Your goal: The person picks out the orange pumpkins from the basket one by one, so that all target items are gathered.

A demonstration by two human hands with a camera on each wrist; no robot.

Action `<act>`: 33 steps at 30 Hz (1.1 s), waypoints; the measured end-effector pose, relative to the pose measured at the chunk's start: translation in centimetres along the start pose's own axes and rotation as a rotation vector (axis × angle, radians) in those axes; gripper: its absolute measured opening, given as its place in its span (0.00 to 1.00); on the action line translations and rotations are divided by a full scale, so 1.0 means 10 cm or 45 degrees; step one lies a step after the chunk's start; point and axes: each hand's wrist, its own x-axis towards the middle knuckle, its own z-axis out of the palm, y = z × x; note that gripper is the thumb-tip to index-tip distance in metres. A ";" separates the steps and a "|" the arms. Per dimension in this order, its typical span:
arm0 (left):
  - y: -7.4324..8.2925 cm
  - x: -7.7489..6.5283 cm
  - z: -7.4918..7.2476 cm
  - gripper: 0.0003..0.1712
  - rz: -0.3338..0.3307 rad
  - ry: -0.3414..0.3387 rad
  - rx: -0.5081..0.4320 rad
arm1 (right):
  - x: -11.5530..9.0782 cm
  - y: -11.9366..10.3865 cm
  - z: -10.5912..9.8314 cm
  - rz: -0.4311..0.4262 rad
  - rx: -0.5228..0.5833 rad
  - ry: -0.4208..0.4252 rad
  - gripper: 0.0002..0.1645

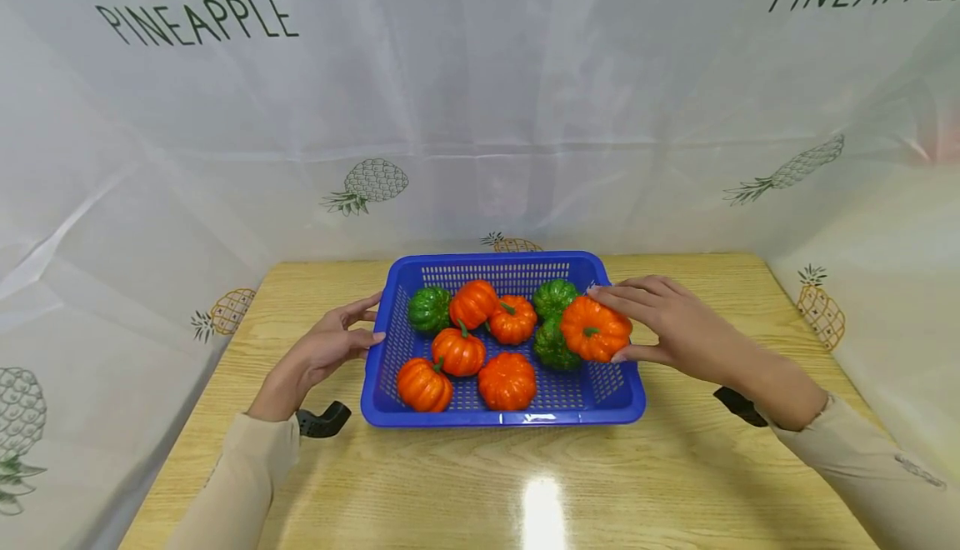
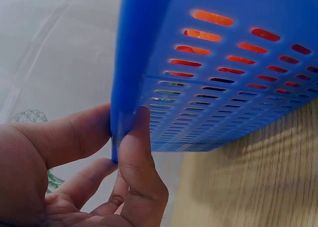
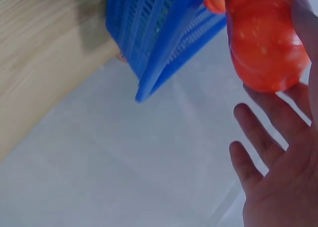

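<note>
A blue plastic basket (image 1: 502,418) with slotted walls sits on the table, holding several small orange pumpkins (image 1: 507,382) and green pumpkins (image 1: 429,310). My left hand (image 1: 330,350) pinches the basket's left rim (image 2: 130,63), thumb on one side and fingers on the other. At the basket's right end, my right hand (image 1: 667,325) holds an orange pumpkin (image 1: 596,329) between thumb and fingers. In the right wrist view this pumpkin (image 3: 266,43) is up beside the basket rim (image 3: 159,63). It partly covers two green pumpkins in the head view.
The basket stands on a light wooden table (image 1: 420,492). Behind and at both sides hangs a white sheet (image 1: 495,100) printed with pineapples. A black strap piece (image 1: 324,421) sticks out by the left wrist, another (image 1: 741,407) by the right.
</note>
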 end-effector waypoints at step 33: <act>-0.01 0.01 0.01 0.45 -0.012 0.023 -0.016 | -0.66 0.69 0.27 0.719 -0.090 -0.043 0.44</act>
